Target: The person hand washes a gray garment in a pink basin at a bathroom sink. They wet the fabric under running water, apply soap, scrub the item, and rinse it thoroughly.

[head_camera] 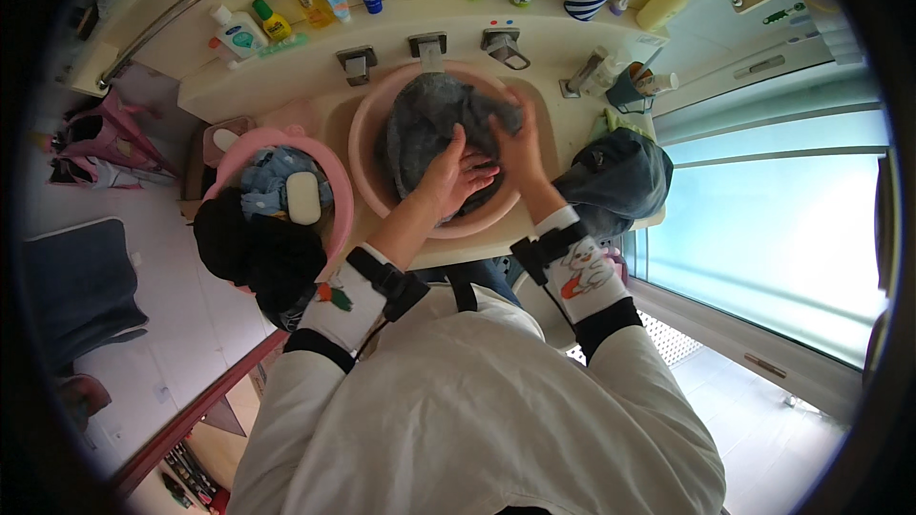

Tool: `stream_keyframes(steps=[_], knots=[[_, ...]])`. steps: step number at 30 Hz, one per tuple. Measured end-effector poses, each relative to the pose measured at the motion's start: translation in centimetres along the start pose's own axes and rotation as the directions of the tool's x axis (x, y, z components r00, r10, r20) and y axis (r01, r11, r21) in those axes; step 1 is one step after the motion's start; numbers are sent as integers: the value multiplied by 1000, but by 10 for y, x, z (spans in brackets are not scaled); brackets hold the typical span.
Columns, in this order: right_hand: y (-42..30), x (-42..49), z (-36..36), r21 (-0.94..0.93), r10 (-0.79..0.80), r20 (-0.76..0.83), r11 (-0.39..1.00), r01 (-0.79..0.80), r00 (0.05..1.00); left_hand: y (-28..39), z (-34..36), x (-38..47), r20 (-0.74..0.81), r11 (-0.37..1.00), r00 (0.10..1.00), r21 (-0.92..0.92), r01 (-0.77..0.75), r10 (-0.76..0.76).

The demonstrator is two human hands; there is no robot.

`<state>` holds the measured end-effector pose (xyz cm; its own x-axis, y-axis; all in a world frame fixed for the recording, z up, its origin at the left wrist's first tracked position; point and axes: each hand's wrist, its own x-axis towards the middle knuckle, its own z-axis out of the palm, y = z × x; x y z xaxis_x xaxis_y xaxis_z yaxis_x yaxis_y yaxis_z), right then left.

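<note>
A pink plastic basin (363, 150) sits in the washbasin beneath the faucet (431, 56). Inside it lies a wet, dark grey garment (428, 118), heaped up toward the spout. My left hand (461, 175) is over the near part of the cloth, its thumb raised and its fingers spread, with nothing in its grasp. On the right side of the basin, my right hand (519, 139) has a fold of the grey garment between thumb and fingers. Both wrists wear white cuffs with black straps.
At left, a second pink basin (343, 204) holds blue clothes (268, 175), black cloth (250, 243) and a white soap bar (303, 198). Dark wet clothing (619, 168) hangs over the counter's right edge. Bottles and tubes line the back ledge (422, 3); a cup (630, 89) stands right.
</note>
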<state>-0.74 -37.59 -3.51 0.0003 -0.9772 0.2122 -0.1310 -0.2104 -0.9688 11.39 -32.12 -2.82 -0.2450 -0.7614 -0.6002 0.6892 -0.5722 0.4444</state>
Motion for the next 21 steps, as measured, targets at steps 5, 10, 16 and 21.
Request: stream_keyframes(steps=[5,10,16,21], knots=[[4,-58,7,-269,162,255,959,-91,953,-21,-32,39,3,954,999,-297,41,-42],[-12,-64,19,-353,38,287,933,69,957,-26,-65,73,315,928,942,-373,14,113],[-9,-53,30,-495,-31,271,853,167,962,-42,-85,90,120,894,987,-446,-46,111],[16,-36,36,-652,97,202,756,60,975,-36,-65,78,-109,885,986,-437,-158,123]])
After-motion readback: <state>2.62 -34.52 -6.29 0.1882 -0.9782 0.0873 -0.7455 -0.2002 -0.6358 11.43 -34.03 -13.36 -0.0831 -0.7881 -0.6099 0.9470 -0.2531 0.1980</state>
